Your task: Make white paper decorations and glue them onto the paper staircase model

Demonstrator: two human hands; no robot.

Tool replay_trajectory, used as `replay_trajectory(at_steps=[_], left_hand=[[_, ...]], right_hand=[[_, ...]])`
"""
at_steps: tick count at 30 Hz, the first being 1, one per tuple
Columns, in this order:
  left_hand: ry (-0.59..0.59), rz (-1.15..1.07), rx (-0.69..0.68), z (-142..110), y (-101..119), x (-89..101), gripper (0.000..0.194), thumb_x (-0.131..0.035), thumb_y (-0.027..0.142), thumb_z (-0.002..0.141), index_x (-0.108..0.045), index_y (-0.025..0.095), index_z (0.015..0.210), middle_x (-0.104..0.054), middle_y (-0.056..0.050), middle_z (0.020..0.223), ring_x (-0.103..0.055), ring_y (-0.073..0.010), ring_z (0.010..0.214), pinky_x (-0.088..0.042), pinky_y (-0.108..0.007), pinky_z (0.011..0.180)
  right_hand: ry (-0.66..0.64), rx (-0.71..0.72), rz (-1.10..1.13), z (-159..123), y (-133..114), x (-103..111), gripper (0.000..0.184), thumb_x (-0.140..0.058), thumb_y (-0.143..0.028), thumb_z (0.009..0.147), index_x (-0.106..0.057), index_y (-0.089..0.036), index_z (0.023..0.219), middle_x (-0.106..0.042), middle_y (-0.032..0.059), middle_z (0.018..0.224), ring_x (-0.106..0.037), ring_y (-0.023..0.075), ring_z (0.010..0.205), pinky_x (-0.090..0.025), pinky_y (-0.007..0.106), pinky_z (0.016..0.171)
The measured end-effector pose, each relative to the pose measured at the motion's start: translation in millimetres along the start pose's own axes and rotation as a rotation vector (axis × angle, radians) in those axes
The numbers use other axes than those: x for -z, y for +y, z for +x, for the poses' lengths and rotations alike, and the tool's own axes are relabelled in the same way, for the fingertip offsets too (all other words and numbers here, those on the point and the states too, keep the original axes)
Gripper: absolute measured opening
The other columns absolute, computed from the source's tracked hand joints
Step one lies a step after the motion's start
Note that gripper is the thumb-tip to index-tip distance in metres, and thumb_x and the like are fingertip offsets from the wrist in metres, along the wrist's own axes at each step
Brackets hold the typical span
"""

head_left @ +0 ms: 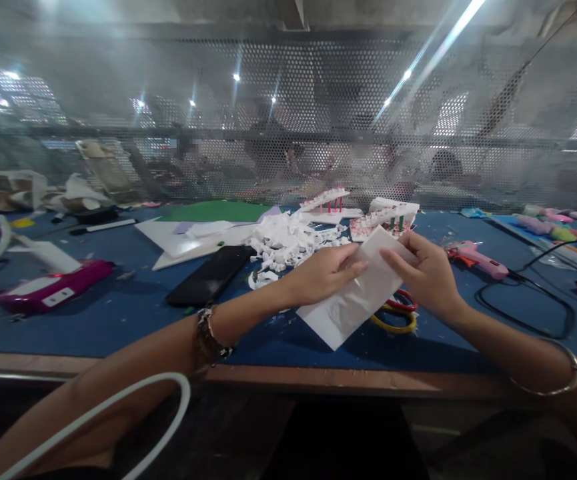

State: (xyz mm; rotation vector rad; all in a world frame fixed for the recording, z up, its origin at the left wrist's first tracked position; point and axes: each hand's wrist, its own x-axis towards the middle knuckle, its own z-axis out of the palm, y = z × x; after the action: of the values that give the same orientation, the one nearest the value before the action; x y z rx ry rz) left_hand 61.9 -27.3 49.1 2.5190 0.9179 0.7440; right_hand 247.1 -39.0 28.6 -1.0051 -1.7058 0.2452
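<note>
A rectangular piece of white paper (351,303) is held between both hands above the front of the blue table. My left hand (325,273) grips its left edge, thumb on top and fingers behind. At the upper right corner, my right hand (425,270) pinches the sheet between thumb and fingers. Scissors with red and yellow handles (395,323) lie on the table under the paper, their blades hidden. Behind my left hand spreads a heap of white paper scraps (291,240). Beyond the hands stand small white paper models with pink posts (331,203) and green posts (383,220).
A black phone (211,275) lies left of the scraps, near white sheets and green paper (215,211). A purple device (53,287) sits at the left. To the right lies a pink glue gun (478,259) with a looping black cord. A perforated screen (313,127) rises behind the table.
</note>
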Motion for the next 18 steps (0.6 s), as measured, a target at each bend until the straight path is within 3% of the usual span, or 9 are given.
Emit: replay_trajectory(at_steps=[8,13,18], left_hand=[[0.083,0.034,-0.047,-0.2,6.5,-7.1,0.022,-0.036,0.030,0.089,-0.040,0.017,0.071,-0.049,0.000,0.065,-0.048,-0.0115,0.061,-0.032,-0.024,0.055],[0.094,0.024,-0.061,1.4,8.4,-5.7,0.013,-0.037,0.022,0.088,-0.043,0.016,0.079,-0.051,-0.001,0.069,-0.051,-0.0123,0.066,-0.034,-0.024,0.059],[0.092,-0.055,-0.054,3.1,7.4,-6.3,0.017,-0.034,0.025,0.090,-0.046,0.016,0.083,-0.053,-0.002,0.074,-0.051,-0.0126,0.071,-0.038,-0.024,0.063]], right_hand=[[0.038,-0.042,0.107,-0.2,-1.2,2.0,0.023,-0.057,-0.033,0.077,-0.042,-0.019,0.066,-0.043,-0.0037,0.062,-0.038,0.0075,0.056,-0.032,0.022,0.052],[-0.029,-0.054,0.192,-0.7,-1.2,2.3,0.020,-0.059,-0.029,0.075,-0.043,-0.019,0.068,-0.044,-0.0039,0.062,-0.039,0.0069,0.056,-0.032,0.021,0.052],[-0.103,-0.047,0.268,-0.9,-2.4,4.2,0.018,-0.060,-0.026,0.073,-0.045,-0.018,0.069,-0.047,-0.0025,0.069,-0.043,0.0074,0.062,-0.034,0.021,0.054]])
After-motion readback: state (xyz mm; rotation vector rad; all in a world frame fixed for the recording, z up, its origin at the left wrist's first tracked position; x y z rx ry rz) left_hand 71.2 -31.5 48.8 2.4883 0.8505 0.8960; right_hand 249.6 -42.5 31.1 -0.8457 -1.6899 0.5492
